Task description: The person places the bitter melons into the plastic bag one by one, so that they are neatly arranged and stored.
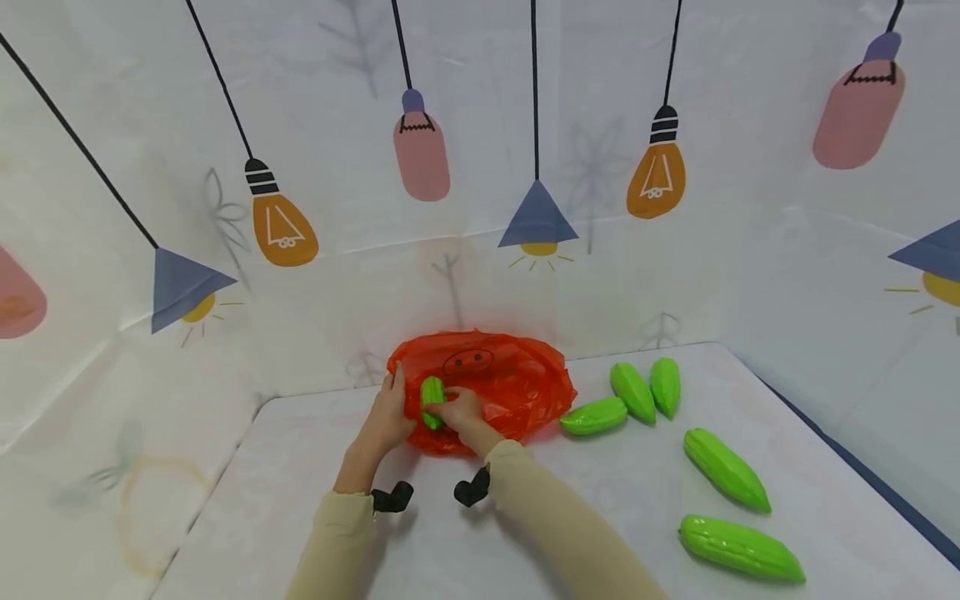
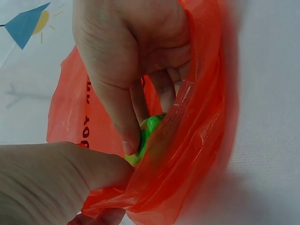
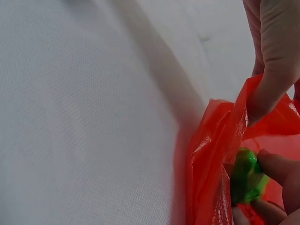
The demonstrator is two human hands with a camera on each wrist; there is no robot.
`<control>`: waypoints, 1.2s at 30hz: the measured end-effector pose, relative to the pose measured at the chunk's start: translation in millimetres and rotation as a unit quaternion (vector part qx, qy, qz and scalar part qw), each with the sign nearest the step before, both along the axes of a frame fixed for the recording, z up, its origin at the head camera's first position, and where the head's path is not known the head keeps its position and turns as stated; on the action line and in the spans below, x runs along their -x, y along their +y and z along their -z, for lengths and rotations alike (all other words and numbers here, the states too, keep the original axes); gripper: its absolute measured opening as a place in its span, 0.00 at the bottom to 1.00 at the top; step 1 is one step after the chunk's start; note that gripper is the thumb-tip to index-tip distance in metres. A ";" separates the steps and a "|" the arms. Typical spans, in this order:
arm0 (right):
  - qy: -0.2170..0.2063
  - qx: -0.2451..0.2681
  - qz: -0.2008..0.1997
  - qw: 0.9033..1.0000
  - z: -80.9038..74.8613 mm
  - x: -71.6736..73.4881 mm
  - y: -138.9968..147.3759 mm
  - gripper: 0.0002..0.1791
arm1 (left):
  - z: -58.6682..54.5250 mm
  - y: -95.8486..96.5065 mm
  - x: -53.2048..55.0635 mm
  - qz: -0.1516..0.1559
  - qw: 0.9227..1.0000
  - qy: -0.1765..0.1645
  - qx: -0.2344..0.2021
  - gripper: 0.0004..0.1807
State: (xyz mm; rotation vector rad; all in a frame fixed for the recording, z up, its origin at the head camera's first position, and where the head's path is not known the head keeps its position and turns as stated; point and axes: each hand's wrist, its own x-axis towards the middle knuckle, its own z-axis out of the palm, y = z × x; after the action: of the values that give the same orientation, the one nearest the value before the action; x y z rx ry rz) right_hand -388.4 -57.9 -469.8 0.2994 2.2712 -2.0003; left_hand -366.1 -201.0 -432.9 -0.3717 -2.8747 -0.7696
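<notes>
My left hand (image 1: 386, 417) grips the rim of a red plastic bag (image 1: 525, 383) at its left side. In the left wrist view, its thumb lies over the edge, with fingers behind the plastic. My right hand (image 1: 465, 412) reaches into the bag's mouth. Between thumb and fingers it pinches a bright green ridged vegetable (image 1: 432, 402), shaped like a bitter melon. The right wrist view shows the vegetable (image 3: 246, 176) inside the red opening, partly covered by fingers (image 3: 274, 166). Red film hides its lower part in the left wrist view.
Several similar green vegetables lie on the white table to the right: a group beside the bag (image 1: 594, 416), one farther right (image 1: 726, 469), one nearer the front (image 1: 741, 547). A white cloth wall (image 1: 480, 283) printed with lamps stands behind the table.
</notes>
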 end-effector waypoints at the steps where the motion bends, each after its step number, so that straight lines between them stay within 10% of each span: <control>1: 0.000 0.000 -0.001 1.000 0.5 0.2 0.3 0.28 | 0.6 0.3 0.6 0.000 1.000 0.000 0.001 0.56; 36: 0.040 -0.056 -0.042 0.997 -23.1 -7.5 44.5 0.26 | -6.7 -2.8 -0.1 0.010 1.000 0.013 0.012 0.56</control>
State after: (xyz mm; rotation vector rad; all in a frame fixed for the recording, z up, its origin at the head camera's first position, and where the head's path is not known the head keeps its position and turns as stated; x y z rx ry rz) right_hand -380.9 -13.4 -446.6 0.1316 2.4049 -1.8812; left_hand -366.0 -203.8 -426.2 -0.4099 -2.8623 -0.7286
